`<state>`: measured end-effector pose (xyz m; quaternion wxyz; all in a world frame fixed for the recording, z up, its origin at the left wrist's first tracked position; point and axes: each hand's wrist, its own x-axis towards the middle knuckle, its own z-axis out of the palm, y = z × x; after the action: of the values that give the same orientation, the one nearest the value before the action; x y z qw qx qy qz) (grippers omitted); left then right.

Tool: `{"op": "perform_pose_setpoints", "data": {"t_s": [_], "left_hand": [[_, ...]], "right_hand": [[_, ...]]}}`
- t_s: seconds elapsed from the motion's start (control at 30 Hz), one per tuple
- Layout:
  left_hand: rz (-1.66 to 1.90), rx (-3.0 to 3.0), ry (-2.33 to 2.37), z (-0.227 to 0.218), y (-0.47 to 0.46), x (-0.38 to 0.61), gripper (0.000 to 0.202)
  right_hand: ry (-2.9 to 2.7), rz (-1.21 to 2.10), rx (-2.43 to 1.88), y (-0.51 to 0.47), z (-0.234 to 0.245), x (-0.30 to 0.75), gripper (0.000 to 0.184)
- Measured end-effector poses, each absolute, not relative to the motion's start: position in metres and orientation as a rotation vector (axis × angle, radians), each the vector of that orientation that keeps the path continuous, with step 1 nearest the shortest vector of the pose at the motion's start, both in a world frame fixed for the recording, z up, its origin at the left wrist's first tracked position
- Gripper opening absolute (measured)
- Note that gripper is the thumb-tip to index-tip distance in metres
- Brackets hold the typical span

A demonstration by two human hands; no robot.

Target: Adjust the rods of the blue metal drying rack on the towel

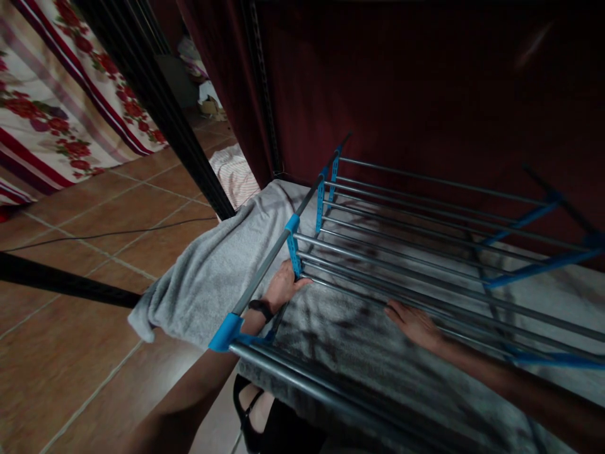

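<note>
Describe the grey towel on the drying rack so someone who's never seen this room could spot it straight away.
Find the metal drying rack with blue joints, standing on the brown tiled floor before a dark red curtain. The grey towel lies under its rails and spills over the left edge. Both hands, left hand and right hand, rest flat on it; unlike the striped cloth nearby, it is plain grey.

Dim room: terracotta tile floor [70,252], dark red curtain [401,82], floral drape [51,107].

floral curtain [57,94], tiled floor [70,353], black cable [118,232], maroon curtain [401,82]
</note>
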<state>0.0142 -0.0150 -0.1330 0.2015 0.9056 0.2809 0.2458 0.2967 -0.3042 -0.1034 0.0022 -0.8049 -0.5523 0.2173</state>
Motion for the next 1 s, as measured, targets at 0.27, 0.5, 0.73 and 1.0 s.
{"op": "perform_pose_setpoints", "data": {"t_s": [0.27,0.5,0.73,1.0], "left_hand": [[0.56,2.835,0.693,-0.121,-0.004,-0.015,0.06],[0.482,2.854,0.645,-0.128,0.003,-0.03,0.053],[0.638,2.54,0.536,-0.137,-0.001,-0.009,0.039],[0.684,2.432,0.639,-0.143,-0.003,0.001,0.033]], "right_hand": [[-1.703,0.64,-2.539,-0.318,-0.102,0.303,0.051],[-1.709,0.616,-2.528,-0.323,-0.117,0.313,0.049],[-1.701,0.621,-2.525,-0.325,-0.123,0.314,0.054],[-1.669,0.687,-2.574,-0.324,-0.125,0.316,0.051]]}}
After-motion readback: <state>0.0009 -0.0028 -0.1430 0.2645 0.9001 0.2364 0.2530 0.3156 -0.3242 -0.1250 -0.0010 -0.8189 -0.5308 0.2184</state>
